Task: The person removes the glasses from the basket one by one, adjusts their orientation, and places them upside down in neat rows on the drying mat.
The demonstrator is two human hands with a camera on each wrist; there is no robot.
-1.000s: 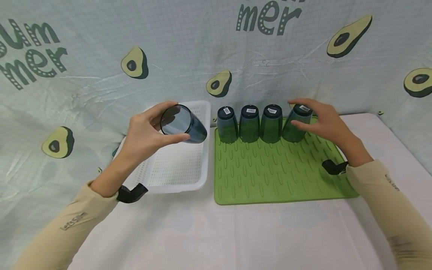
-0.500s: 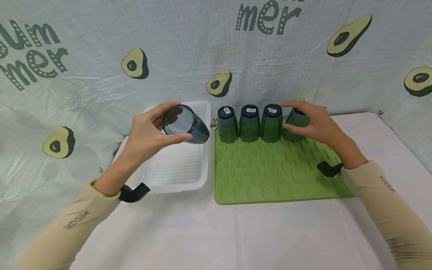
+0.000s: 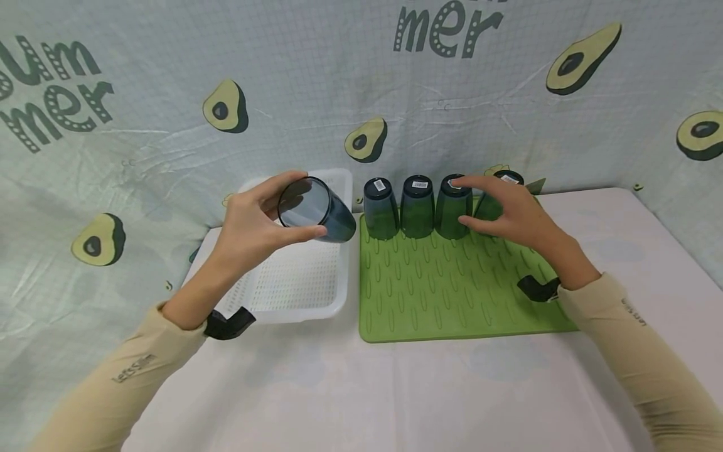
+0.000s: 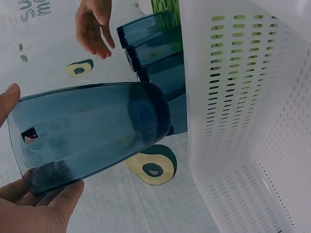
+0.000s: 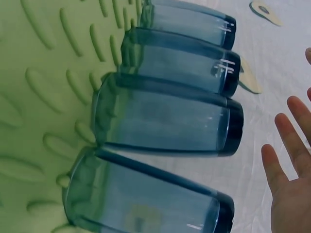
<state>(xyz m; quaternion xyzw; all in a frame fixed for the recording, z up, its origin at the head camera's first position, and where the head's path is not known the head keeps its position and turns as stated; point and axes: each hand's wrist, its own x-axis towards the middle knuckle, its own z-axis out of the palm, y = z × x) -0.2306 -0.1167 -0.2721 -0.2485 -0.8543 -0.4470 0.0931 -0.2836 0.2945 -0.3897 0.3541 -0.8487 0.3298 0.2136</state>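
Held tilted by my left hand (image 3: 248,220) is a smoky blue drinking glass (image 3: 340,221), its open mouth toward me, above the white basket (image 3: 339,301). Thumb and fingers grip it near the rim, as the left wrist view shows with the glass (image 4: 92,131) lying nearly level. My right hand (image 3: 522,213) has its fingers spread and holds nothing. In the head view it overlaps the two rightmost of several matching glasses (image 3: 418,207) standing upside down in a row on a green mat (image 3: 440,301). In the right wrist view, its fingers (image 5: 289,141) are apart from the glasses.
The perforated basket stands left of the mat, close beside it, on a white-covered table (image 3: 361,389). A cloth backdrop (image 3: 305,94) printed with avocados rises just behind the row. Paper labels show on the upturned glass bases.
My right hand has moved left from the rightmost glass, with its fingers remaining spread. My left hand has shifted slightly right with its glass. The row of glasses stays in place.
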